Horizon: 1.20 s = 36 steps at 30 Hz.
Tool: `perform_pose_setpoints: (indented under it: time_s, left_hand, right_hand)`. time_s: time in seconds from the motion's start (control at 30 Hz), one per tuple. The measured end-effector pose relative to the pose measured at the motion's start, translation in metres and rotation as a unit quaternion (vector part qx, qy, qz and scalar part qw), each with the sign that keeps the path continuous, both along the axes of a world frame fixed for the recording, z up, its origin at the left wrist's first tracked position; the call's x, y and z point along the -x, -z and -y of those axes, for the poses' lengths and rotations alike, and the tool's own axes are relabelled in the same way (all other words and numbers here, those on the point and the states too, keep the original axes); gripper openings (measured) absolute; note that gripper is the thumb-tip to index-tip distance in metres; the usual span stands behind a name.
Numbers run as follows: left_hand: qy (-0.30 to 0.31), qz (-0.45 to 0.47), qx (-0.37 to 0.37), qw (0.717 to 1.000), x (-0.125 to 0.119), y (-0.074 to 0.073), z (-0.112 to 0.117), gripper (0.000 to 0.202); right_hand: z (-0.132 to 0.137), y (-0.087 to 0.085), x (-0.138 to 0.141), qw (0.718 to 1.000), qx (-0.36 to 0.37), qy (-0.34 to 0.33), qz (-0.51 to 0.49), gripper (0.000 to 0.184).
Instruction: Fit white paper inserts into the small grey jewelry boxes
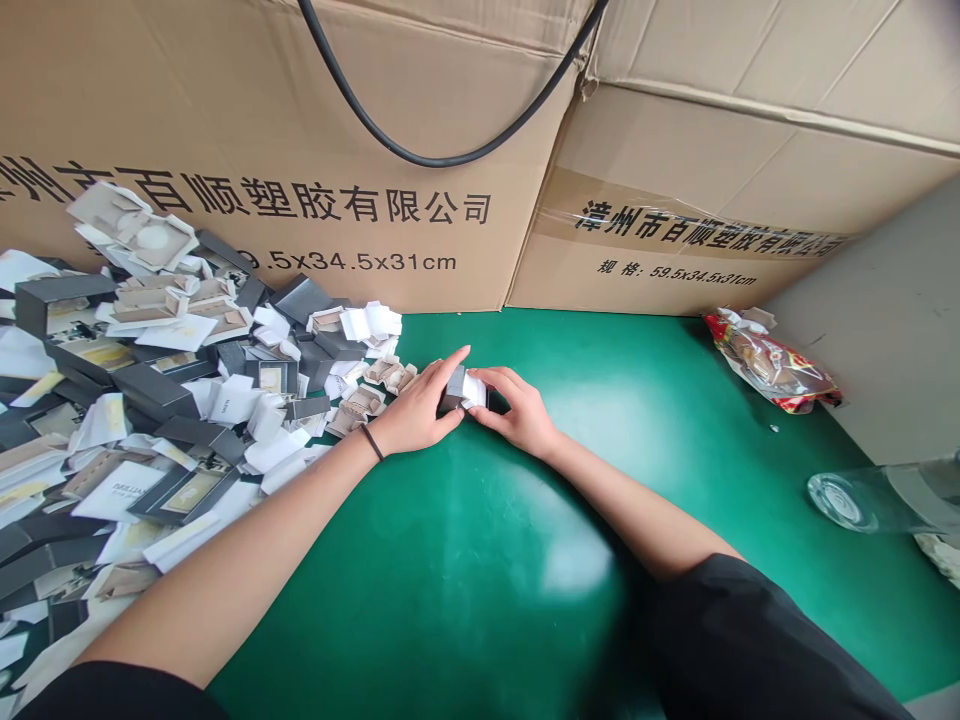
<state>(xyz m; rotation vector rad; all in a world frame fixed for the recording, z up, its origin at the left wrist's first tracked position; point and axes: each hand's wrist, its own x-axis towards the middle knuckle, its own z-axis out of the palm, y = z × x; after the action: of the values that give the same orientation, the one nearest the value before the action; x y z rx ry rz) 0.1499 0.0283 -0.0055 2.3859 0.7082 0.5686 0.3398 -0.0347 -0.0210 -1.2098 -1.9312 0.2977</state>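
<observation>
In the middle of the green tabletop point(420, 560) I hold a small dark grey box point(454, 386) between both hands. My left hand point(421, 405) grips its left side, thumb below and index finger stretched out past the top. A white piece point(474, 391), perhaps a paper insert, shows at the box's right end. My right hand point(521, 410) pinches around that end with thumb and fingers. How far the white piece sits inside the box is hidden by my fingers. Just left of my left hand lie beige folded card inserts point(361, 405).
A large pile of grey boxes point(154, 392) and white papers covers the left side. Cardboard cartons point(360, 240) stand along the back, with a black cable point(442, 160) hanging in front. At right are a red snack bag point(772, 365) and a clear glass vessel point(885, 498).
</observation>
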Motion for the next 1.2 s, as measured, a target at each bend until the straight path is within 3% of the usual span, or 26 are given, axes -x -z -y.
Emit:
perform_pose_setpoints:
  time_s: [0.4,0.57,0.7,0.87,1.2]
  left_hand:
    - [0.012,-0.025,0.022,0.999,0.003,-0.002,-0.006,0.079]
    - [0.003,-0.02,0.032,0.999,0.003,-0.002,-0.007,0.077]
    - [0.012,-0.025,0.044,0.999,0.004,-0.003,-0.009,0.082]
    - [0.021,-0.023,0.063,0.998,0.005,-0.003,-0.01,0.09]
    - [0.004,0.013,0.018,1.0,0.003,-0.001,-0.008,0.066]
  right_hand:
    - [-0.001,-0.008,-0.006,0.994,0.025,-0.018,0.102,0.044]
    - [0.003,-0.015,-0.001,0.977,0.032,0.031,0.208,0.045]
    - [0.007,-0.016,0.004,0.964,0.025,0.074,0.254,0.03]
    - [0.011,-0.008,0.004,0.962,-0.03,0.074,0.262,0.013]
    - [0.016,-0.012,0.0,0.957,-0.082,0.061,0.273,0.014]
